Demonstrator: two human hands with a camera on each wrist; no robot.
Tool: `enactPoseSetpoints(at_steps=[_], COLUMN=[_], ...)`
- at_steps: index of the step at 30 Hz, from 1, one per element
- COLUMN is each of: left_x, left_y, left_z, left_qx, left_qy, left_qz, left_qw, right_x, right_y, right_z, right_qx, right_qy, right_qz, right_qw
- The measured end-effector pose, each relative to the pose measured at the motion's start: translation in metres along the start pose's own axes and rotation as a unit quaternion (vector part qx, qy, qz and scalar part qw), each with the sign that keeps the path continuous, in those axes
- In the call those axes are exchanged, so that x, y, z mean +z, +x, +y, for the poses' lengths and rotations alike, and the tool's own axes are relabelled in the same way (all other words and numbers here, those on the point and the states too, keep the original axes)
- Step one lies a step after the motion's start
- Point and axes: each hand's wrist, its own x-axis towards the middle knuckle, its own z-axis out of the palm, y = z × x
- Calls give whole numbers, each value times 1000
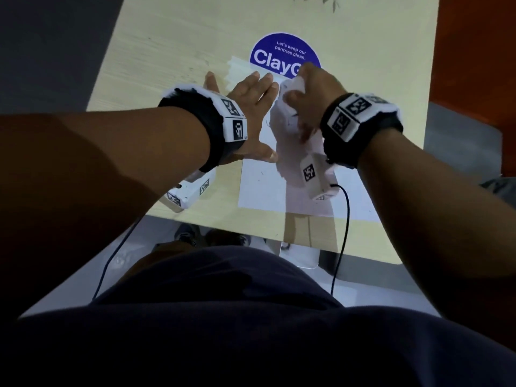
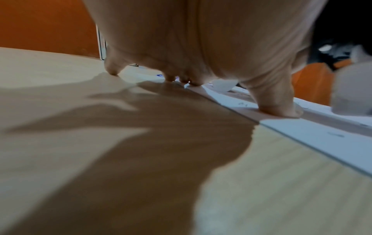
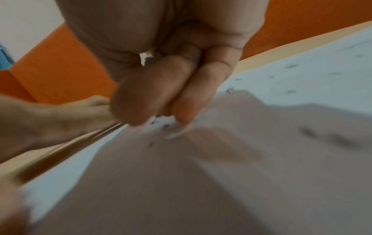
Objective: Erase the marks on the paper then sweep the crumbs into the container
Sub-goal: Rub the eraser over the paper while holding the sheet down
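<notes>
A white sheet of paper [image 1: 262,191] lies on the pale wooden table [image 1: 167,65], with small dark marks and crumbs [image 3: 289,66] scattered on it. My left hand [image 1: 248,107] lies flat with its fingers spread; fingertips and thumb press on the paper's left edge [image 2: 322,139]. My right hand [image 1: 310,99] is over the upper part of the sheet, fingers curled round a small white eraser [image 1: 291,86], of which only a sliver [image 3: 143,58] shows in the right wrist view. A clear container [image 1: 300,254] sits at the table's near edge, below the paper.
A round blue sticker [image 1: 276,54] lies just beyond the hands, with pale strips [image 1: 237,68] to its left. An orange surface [image 1: 474,51] borders the table on the right. Black cables [image 1: 344,233] hang from both wrists over the near edge.
</notes>
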Motion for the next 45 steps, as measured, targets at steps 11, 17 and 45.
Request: enactPoseSetpoints(at_steps=[11, 17, 45], left_x=[3, 7, 2], left_y=[2, -1, 0], left_z=[0, -4, 1], left_qx=[-3, 11, 3], left_qy=[11, 0, -14], left_qz=[10, 21, -2], left_qw=[1000, 1000, 1000], right_x=[3, 5, 17], right_y=[-3, -8, -32], right_z=[-6, -3, 15], right_qx=[-5, 0, 16], right_qy=[-11, -26, -16], right_qz=[-10, -31, -45], right_qw=[1000, 999, 999])
